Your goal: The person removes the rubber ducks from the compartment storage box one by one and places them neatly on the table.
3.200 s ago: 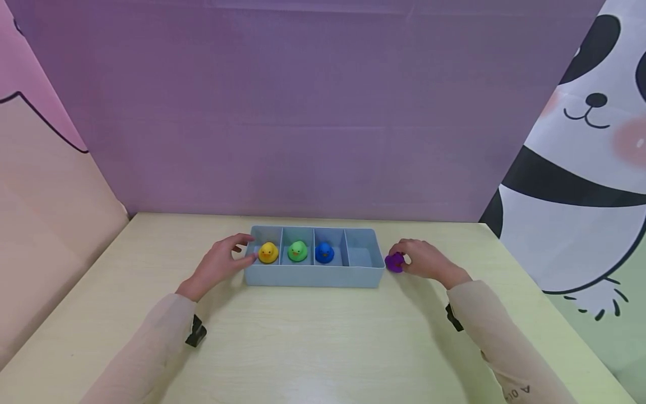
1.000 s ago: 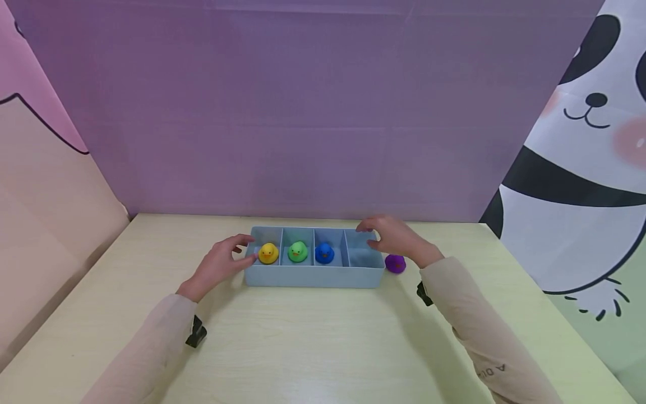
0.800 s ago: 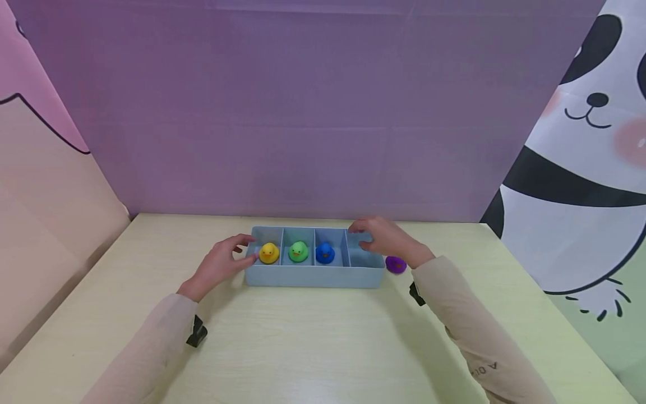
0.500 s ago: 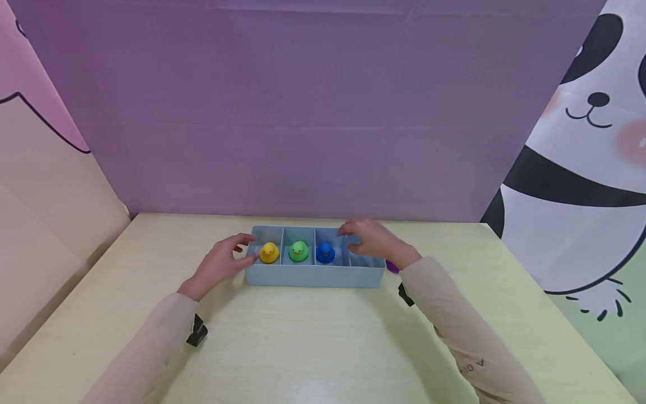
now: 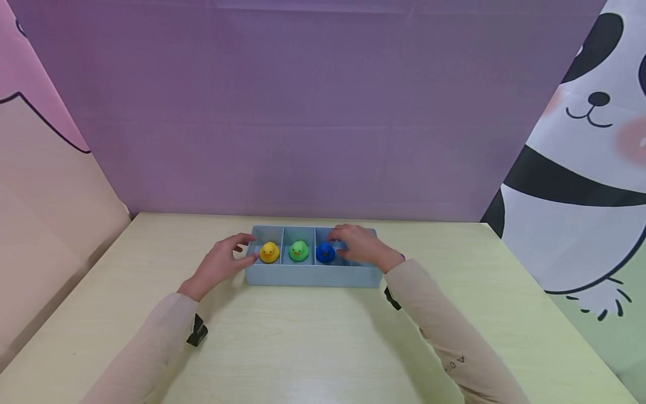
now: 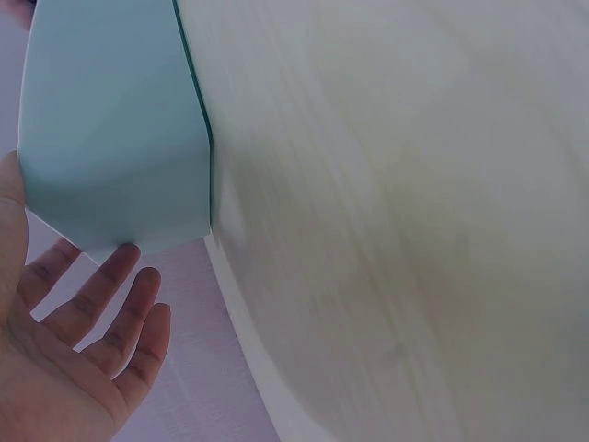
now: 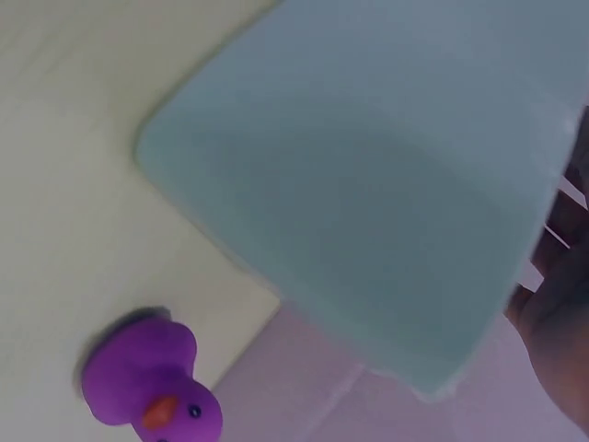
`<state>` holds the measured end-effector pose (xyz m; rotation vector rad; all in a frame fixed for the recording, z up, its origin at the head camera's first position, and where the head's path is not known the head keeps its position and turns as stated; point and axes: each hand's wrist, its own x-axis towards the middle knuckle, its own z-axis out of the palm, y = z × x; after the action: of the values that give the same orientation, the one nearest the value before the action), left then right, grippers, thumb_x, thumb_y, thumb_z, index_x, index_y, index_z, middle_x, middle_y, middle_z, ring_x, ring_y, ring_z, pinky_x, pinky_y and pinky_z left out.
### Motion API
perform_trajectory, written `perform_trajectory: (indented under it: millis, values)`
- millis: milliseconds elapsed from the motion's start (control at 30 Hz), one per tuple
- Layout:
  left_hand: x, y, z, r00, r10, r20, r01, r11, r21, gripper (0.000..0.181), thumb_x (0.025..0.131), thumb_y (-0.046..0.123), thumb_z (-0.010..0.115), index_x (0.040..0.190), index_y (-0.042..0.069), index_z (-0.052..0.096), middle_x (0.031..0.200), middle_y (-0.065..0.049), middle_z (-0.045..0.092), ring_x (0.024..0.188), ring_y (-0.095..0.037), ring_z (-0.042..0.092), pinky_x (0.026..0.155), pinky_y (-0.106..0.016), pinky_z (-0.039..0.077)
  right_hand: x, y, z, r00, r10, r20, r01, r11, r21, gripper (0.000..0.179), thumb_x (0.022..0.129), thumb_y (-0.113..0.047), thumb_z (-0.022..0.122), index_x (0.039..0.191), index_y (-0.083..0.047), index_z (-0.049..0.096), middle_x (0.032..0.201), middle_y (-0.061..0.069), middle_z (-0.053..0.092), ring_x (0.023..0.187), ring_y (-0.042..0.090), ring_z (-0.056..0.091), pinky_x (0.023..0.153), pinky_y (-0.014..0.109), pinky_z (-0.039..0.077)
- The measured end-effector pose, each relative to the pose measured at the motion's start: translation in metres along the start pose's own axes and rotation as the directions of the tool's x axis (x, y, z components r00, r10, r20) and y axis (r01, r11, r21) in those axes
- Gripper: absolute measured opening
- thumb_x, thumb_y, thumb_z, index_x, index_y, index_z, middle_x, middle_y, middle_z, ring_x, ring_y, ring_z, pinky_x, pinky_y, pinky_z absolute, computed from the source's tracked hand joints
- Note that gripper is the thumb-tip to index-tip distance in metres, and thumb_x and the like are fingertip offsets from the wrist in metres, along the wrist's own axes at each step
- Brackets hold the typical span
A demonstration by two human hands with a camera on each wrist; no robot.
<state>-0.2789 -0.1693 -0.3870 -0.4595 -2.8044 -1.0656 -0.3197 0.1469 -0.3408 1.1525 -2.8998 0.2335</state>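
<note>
A pale blue box (image 5: 313,276) with a row of compartments holds a yellow rubber duck (image 5: 269,252), a green rubber duck (image 5: 299,251) and a blue rubber duck (image 5: 325,252), one to a compartment. My left hand (image 5: 220,262) rests at the box's left end, fingers spread; the left wrist view has its fingertips (image 6: 124,253) against the end wall. Above the blue duck's compartment is my right hand (image 5: 360,246), thumb and fingers parted right by the duck. It partly covers the rightmost compartment. A purple rubber duck (image 7: 152,378) lies on the table past the box's right end, mostly hidden behind my right wrist in the head view.
The light wooden table (image 5: 282,348) runs back to a purple cloth backdrop (image 5: 303,112). A panda-printed panel (image 5: 580,224) stands on the right, a pink and cream one (image 5: 45,185) on the left. Each wrist carries a black strap piece (image 5: 197,331).
My right hand has let go of the purple duck, lifted, and moved left over the box to the blue duck. My left hand, the box and the ducks stay in place.
</note>
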Motion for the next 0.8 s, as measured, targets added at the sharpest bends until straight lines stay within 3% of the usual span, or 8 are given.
perform_trajectory:
  millis: [500,800]
  values:
    - [0.000,-0.001,0.001,1.000,0.007,-0.001,-0.007,1.000,0.004,0.047,0.086,0.029,0.061,0.126,0.009,0.052,0.123,-0.015,0.056,0.105,-0.032,0.055,0.086,-0.046,0.048,0.009,0.001,0.016,0.999,0.037,0.002,-0.036,0.997,-0.069,0.031,0.083,-0.012,0.065,0.114,-0.009,0.061,0.114,0.006,0.061,0.103,0.022,0.058,0.089,0.039,0.049]
    - [0.000,-0.001,0.001,1.000,0.005,-0.004,-0.005,1.000,0.004,0.047,0.086,0.031,0.061,0.126,0.010,0.052,0.123,-0.014,0.056,0.105,-0.032,0.055,0.085,-0.046,0.048,0.012,0.000,0.018,0.998,0.058,0.006,-0.058,0.997,-0.060,0.032,0.084,-0.014,0.065,0.115,-0.010,0.060,0.117,0.007,0.060,0.105,0.023,0.058,0.091,0.040,0.049]
